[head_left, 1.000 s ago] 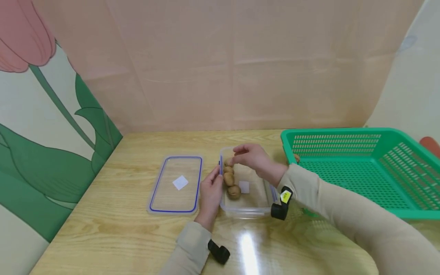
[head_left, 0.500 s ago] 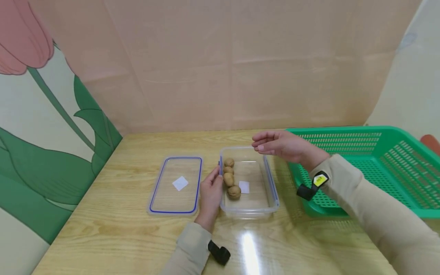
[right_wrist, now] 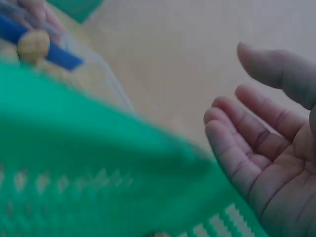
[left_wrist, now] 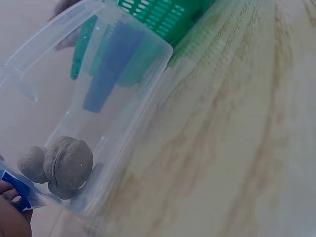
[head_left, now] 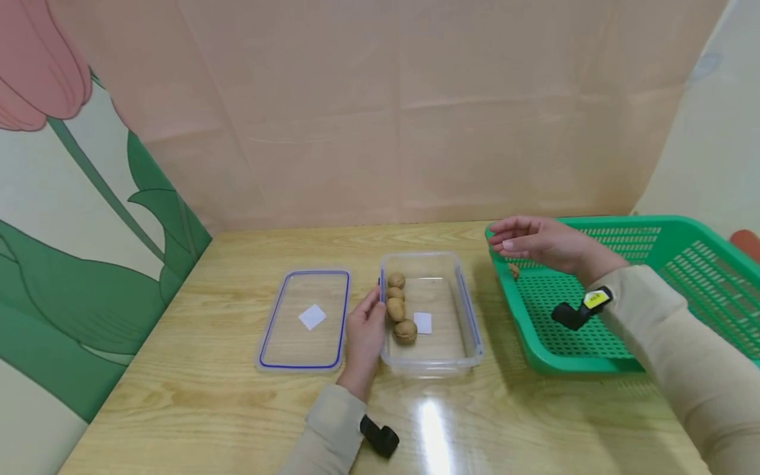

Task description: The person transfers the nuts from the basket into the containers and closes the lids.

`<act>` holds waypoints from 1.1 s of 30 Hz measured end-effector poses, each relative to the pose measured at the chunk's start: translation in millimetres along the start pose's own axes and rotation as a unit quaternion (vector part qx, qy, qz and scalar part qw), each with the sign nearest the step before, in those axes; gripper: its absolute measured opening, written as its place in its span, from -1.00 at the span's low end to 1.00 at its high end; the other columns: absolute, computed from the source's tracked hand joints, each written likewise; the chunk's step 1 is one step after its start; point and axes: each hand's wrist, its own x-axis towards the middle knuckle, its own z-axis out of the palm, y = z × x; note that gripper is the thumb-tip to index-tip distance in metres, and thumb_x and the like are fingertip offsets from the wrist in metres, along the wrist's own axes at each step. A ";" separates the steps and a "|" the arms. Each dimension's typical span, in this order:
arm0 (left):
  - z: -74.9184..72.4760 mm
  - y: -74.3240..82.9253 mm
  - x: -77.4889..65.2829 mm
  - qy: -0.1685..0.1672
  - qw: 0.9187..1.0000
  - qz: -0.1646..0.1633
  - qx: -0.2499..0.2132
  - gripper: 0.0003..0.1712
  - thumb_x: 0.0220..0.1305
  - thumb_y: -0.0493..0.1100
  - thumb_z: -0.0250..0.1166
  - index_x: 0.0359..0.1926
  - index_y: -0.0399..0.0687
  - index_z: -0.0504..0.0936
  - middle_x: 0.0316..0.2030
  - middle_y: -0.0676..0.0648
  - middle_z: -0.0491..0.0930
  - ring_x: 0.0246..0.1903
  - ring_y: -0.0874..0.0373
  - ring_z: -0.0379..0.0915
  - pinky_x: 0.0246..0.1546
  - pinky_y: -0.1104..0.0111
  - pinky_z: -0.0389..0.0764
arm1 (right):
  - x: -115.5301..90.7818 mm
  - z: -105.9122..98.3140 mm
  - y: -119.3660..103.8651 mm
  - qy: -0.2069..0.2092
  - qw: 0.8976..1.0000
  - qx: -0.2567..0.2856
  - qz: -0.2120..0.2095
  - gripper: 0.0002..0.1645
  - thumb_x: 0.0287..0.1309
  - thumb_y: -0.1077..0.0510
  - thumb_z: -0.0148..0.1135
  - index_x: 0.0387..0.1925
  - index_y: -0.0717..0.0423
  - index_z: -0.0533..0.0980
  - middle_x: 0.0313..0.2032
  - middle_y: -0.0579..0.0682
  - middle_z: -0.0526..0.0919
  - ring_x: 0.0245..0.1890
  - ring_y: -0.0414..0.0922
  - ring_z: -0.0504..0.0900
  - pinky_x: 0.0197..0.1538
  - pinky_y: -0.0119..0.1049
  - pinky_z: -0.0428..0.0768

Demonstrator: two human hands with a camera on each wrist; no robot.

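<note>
Several walnuts (head_left: 406,332) lie in a row along the left wall of a clear plastic food container (head_left: 431,363). My left hand (head_left: 365,330) holds the container's left side, its fingers at the blue-edged latch (left_wrist: 19,191) in the left wrist view. Over the left rim of a green plastic basket (head_left: 537,356) hovers my right hand (head_left: 546,244). Its palm is bare and its fingers are apart from the thumb in the right wrist view. A single walnut (head_left: 513,271) shows inside the basket, just below that hand.
The container's lid (head_left: 303,353), clear with a blue seal, lies flat on the wooden table (head_left: 196,396) left of the left hand. A white square label (head_left: 423,323) shows at the container's bottom. A pinkish sheet (head_left: 386,132) hangs behind the table.
My right hand has left the walnut at the far end of the row and travelled right, from the container to over the basket's rim. The left hand stays at the container.
</note>
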 end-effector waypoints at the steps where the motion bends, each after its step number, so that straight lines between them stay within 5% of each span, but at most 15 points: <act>1: 0.1 0.0 0.3 0.000 1.000 0.000 0.001 -0.59 0.21 -0.27 0.10 0.10 -0.11 0.53 0.11 -0.11 0.50 0.11 0.06 0.41 0.11 0.30 0.48 | -2.3 -4.3 2.6 0.004 1.000 -0.004 -0.003 -0.63 0.26 0.35 -0.02 0.09 0.12 0.39 -0.07 -0.08 0.60 -0.04 -0.21 0.57 0.03 -0.43 0.53; 10: 1.1 -1.1 1.5 0.002 1.000 0.007 0.000 -0.60 0.21 -0.28 0.11 0.09 -0.10 0.54 0.10 -0.12 0.52 0.08 0.04 0.43 0.10 0.29 0.49 | -12.7 -31.1 27.1 0.072 0.995 -0.066 0.030 -0.61 0.22 0.33 0.06 0.10 0.18 0.36 -0.11 -0.14 0.60 -0.06 -0.24 0.56 -0.03 -0.44 0.56; 16: 1.1 -1.5 1.5 0.001 1.000 0.006 0.004 -0.59 0.20 -0.27 0.11 0.09 -0.09 0.54 0.10 -0.11 0.52 0.08 0.05 0.44 0.09 0.31 0.50 | -14.5 -42.0 38.2 0.096 0.978 -0.160 0.089 -0.41 0.21 0.15 0.15 0.20 0.30 0.23 -0.04 -0.11 0.55 -0.07 -0.33 0.52 -0.01 -0.43 0.52; 26: 1.6 -1.9 1.9 0.000 1.000 0.004 0.001 -0.59 0.21 -0.27 0.11 0.10 -0.12 0.53 0.10 -0.12 0.51 0.09 0.04 0.43 0.10 0.29 0.49 | -11.8 -43.2 57.1 0.098 0.961 -0.219 0.141 -0.30 0.16 0.04 0.20 0.21 0.32 0.22 0.09 0.22 0.43 -0.11 -0.32 0.52 0.18 0.05 0.41; 33: 1.2 -0.1 2.9 -0.002 1.000 -0.004 -0.004 -0.60 0.22 -0.26 0.11 0.11 -0.08 0.53 0.11 -0.08 0.51 0.13 0.08 0.40 0.13 0.31 0.46 | -6.3 -40.3 69.4 0.141 0.950 -0.243 0.137 -0.29 0.07 0.00 0.29 0.16 0.29 0.31 0.05 0.23 0.49 -0.17 -0.33 0.52 0.12 0.06 0.45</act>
